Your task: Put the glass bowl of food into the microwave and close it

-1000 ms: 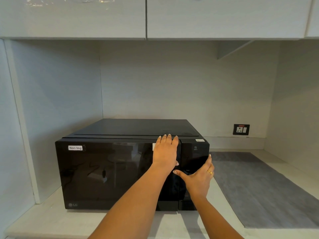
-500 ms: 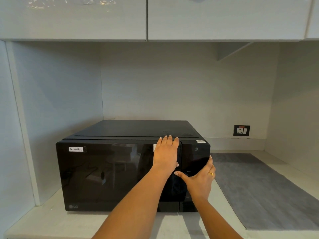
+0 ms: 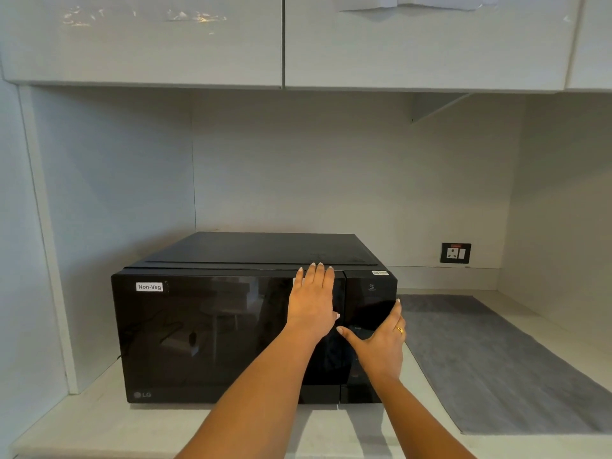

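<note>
My left hand (image 3: 313,301) lies flat, fingers spread and gripping nothing, against the shut door of the glossy black box-shaped microwave (image 3: 205,336). My right hand (image 3: 381,342) rests open-palmed on its control panel. The bowl is out of sight.

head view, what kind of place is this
Most likely a shared kitchen or pantry nook: a black microwave labelled Non-Veg sits on a pale stone counter, under glossy white wall cabinets, with a black-framed wall socket nearby.
</note>
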Available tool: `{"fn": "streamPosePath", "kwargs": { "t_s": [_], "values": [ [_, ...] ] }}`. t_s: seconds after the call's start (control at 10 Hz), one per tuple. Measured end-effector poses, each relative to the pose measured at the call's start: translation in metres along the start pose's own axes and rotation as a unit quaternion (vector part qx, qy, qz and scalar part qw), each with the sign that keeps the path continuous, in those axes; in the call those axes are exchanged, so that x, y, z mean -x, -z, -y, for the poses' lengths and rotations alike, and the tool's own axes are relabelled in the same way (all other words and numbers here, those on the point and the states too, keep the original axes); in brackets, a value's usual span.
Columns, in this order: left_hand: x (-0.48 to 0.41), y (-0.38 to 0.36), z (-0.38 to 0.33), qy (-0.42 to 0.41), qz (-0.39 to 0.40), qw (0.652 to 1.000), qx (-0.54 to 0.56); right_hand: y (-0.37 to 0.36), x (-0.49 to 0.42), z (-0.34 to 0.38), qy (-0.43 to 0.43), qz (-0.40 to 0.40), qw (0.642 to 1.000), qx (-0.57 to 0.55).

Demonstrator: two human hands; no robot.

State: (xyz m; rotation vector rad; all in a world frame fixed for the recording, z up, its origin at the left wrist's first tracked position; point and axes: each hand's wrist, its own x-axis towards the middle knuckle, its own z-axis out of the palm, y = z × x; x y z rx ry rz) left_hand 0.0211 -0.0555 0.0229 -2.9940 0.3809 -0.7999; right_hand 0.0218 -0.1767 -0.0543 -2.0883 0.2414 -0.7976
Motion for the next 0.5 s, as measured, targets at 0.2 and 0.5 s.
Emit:
{"fn": "streamPosePath", "kwargs": {
  "t_s": [0.2, 0.5],
  "values": [
    [0.013, 0.007, 0.006, -0.006, 0.004, 1.0, 0.023, 0.012, 0.005, 0.012, -0.008, 0.034, 0.999, 0.02],
    [0.037, 0.026, 0.03, 0.051, -0.041, 0.998, 0.021, 0.044, 0.007, 0.052, 0.104, 0.073, 0.985, 0.119]
  ]
}}
